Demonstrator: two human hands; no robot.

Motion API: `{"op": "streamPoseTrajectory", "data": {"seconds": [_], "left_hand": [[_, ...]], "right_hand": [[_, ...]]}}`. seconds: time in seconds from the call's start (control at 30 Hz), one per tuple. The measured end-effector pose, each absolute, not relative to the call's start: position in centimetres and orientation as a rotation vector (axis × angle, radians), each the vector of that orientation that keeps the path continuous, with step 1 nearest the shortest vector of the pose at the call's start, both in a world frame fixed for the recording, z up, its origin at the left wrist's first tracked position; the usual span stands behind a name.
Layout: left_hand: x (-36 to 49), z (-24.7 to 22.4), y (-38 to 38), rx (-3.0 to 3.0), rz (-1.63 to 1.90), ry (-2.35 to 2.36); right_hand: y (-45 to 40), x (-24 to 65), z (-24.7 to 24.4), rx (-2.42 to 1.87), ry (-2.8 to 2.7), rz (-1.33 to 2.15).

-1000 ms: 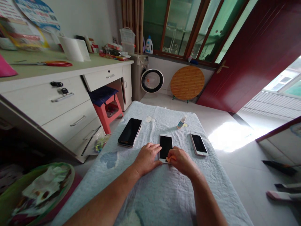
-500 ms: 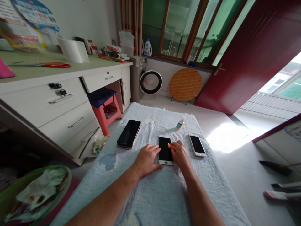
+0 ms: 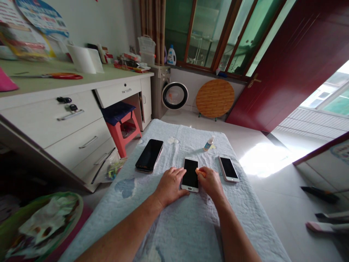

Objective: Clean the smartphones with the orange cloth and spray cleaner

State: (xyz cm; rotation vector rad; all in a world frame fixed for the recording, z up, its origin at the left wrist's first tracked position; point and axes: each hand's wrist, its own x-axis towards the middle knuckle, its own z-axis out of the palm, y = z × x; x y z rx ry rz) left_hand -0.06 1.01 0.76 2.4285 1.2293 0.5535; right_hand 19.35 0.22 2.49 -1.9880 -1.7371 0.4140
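Note:
A white smartphone [image 3: 190, 175] with a dark screen lies flat on the cloth-covered table between both hands. My left hand [image 3: 170, 185] holds it at its left side, the fingertips on that edge and the thumb by the bottom corner. My right hand [image 3: 209, 182] is closed in a pinch around a small orange cloth [image 3: 201, 172] at the phone's right edge; most of the cloth is hidden by the fingers. Right of that hand lies a smaller white phone [image 3: 229, 169]. A large black phone [image 3: 149, 155] lies to the left. Behind stands a small spray bottle [image 3: 208, 144].
A pale blue quilted cloth [image 3: 185, 134] covers the table. Left are a white drawer desk [image 3: 62, 134], a red stool [image 3: 125, 133] and a waste bin [image 3: 79, 214]. Beyond stand a washing machine with its door open [image 3: 175, 95] and a round wooden board [image 3: 215, 99].
The white smartphone has shifted slightly left and tilted a little. My right hand has moved slightly right, from over the screen to its right edge, and more of the orange cloth shows.

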Motion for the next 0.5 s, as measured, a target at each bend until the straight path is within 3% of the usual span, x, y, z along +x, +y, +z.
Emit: {"op": "streamPoseTrajectory", "data": {"seconds": [0.5], "left_hand": [[-0.03, 0.93, 1.03, 2.467, 0.522, 1.244]], "right_hand": [[0.2, 19.36, 2.11, -1.96, -1.66, 0.461]]}}
